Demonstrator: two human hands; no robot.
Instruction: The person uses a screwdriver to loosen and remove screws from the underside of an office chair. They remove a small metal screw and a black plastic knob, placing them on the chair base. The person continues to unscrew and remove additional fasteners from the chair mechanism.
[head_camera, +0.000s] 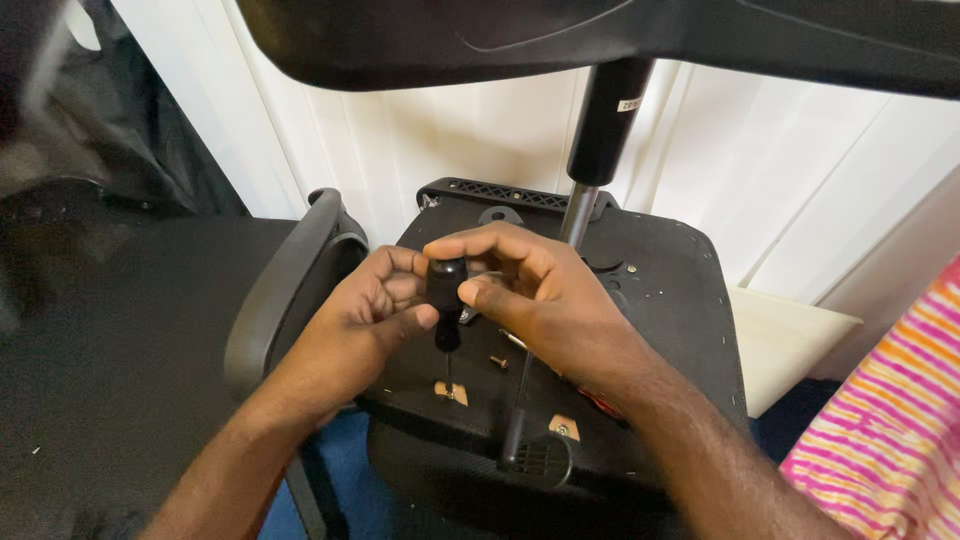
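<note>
An office chair lies upside down, its black seat underside (660, 290) facing up. Both my hands grip a black-handled screwdriver (446, 300) held upright, its tip down at a screw hole in a tan patch (450, 392) on the seat base. My left hand (365, 320) wraps the handle from the left; my right hand (530, 290) pinches its top from the right. A loose brass screw (497, 361) lies just right of the shaft. Another screw sits in a second tan patch (563, 428).
The chair's gas cylinder (600, 140) rises behind my hands to the black wheel base (600, 40) overhead. A black armrest (290, 270) curves at the left. A lever with a black knob (530, 455) points toward me. White wall panels behind; pink striped cloth (890, 420) at right.
</note>
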